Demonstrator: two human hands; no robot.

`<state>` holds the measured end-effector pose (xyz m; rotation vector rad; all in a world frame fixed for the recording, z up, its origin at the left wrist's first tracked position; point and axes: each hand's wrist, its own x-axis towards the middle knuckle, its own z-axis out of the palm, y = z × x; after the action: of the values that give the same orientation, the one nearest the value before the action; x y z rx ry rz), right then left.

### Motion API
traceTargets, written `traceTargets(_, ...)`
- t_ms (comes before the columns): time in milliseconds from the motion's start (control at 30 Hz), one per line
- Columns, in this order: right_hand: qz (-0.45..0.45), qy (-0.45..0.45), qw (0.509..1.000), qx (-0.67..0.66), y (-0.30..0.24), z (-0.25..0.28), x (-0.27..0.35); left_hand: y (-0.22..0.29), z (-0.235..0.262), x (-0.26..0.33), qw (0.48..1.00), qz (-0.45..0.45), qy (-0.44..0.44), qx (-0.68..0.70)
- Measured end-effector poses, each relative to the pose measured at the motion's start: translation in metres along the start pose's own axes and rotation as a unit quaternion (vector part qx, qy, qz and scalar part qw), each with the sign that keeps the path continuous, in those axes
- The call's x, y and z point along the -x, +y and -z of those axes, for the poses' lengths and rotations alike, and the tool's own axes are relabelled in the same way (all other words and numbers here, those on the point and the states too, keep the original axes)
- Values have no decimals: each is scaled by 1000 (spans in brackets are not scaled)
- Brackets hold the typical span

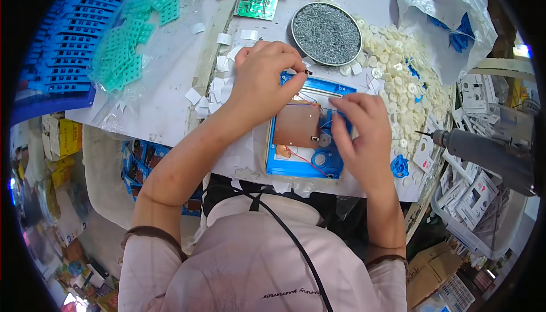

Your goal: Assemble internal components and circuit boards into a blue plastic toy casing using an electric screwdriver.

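Observation:
A blue plastic casing lies on the table before me, interior up. Inside it are a brown circuit board, thin wires, a round grey part and a silvery strip along the far side. My left hand is at the casing's far left corner, thumb and forefinger pinched on a small dark piece; what kind of piece is too small to tell. Over the casing's right side rests my right hand, thumb and forefinger apart, the forefinger touching near the silvery strip's end.
Beyond the casing stands a round dish of small metal screws. Cream plastic wheels are heaped to its right. A grey electric screwdriver juts in from the right. Green circuit boards, white paper pieces and bagged turquoise parts lie left.

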<state>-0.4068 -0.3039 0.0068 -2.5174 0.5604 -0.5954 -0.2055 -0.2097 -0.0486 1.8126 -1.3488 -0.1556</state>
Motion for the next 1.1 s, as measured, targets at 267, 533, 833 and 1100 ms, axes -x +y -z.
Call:
traceTargets(267,-40,68,985,-153,10,-30,-31,18,9,4,999,-10,-20,49)
traceTargets(533,-132,-65,951,-273,4,-15,-20,10,7,6,991,-67,-22,112)
traceTargets(833,-97,-3,982,-165,32,-19,-99,13,21,18,979,-161,-47,113)
traceTargets(1100,-214,1,972,94,89,-96,-247,21,14,44,992,-57,-41,107)
